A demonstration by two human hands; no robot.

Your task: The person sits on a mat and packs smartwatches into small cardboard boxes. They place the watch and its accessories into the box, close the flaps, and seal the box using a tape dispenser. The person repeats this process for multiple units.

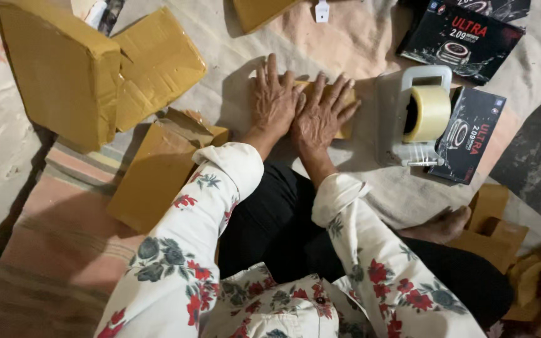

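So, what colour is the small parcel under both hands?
The small parcel is yellowish brown, wrapped in glossy tape; the head view shows it, mostly hidden by the hands.

You sit on the floor of what looks like a home used as a small packing place. Under your hands lies a pale cloth over a striped mat. Left of your hands are taped brown parcels; right of them stand a tape dispenser and black product boxes.
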